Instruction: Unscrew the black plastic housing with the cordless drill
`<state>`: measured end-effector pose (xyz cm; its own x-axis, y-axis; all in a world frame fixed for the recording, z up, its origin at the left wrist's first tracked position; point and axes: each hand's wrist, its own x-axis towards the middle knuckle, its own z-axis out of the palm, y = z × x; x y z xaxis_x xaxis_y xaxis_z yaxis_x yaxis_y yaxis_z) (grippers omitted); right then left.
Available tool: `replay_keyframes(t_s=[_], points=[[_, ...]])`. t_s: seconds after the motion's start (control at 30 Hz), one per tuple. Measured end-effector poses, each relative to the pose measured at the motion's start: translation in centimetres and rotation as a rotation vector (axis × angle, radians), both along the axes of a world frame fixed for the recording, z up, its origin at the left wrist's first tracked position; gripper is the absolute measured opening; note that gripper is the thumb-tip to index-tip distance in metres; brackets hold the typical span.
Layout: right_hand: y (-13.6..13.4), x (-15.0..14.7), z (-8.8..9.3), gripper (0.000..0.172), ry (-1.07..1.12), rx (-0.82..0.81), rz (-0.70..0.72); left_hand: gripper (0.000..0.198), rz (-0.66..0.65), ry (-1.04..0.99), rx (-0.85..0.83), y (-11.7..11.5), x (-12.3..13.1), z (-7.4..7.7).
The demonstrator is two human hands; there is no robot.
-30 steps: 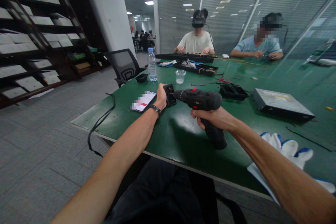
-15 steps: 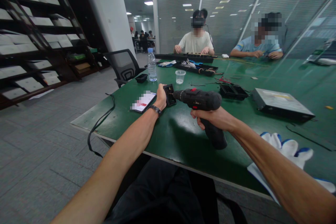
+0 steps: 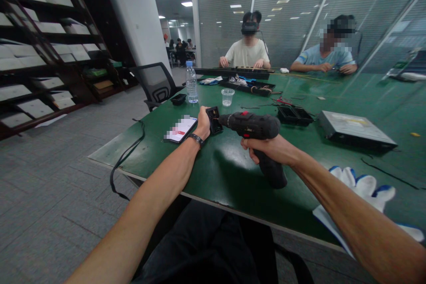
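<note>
My left hand (image 3: 203, 123) grips a small black plastic box (image 3: 214, 120) upright over the table, its open side turned to the right. My right hand (image 3: 262, 146) is wrapped round the handle of a black cordless drill (image 3: 254, 125) with red switches. The drill lies level, its chuck pointing left at the inside of the box. Whether the bit touches the box I cannot tell. Beside my left wrist lies a phone (image 3: 179, 129) with its screen lit.
On the green table (image 3: 199, 177) are a water bottle (image 3: 191, 83), a clear plastic cup (image 3: 228, 97), black trays (image 3: 294, 116), a flat metal-topped device (image 3: 357, 128) and white-blue gloves (image 3: 366, 188). Two people (image 3: 248, 53) sit across. A black strap (image 3: 128, 153) hangs off the left edge.
The whole view has shifted very slightly. My hands, the drill and the black box hold the same position relative to each other.
</note>
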<state>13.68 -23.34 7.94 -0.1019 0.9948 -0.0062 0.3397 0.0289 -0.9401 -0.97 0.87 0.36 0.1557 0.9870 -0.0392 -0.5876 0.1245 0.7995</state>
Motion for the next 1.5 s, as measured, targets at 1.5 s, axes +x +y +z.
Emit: replay_keyframes(t_s=[1.5], points=[[0.13, 0.06, -0.09, 0.015, 0.005, -0.002, 0.023, 0.03, 0.011, 0.027, -0.017, -0.31, 0.05, 0.22]])
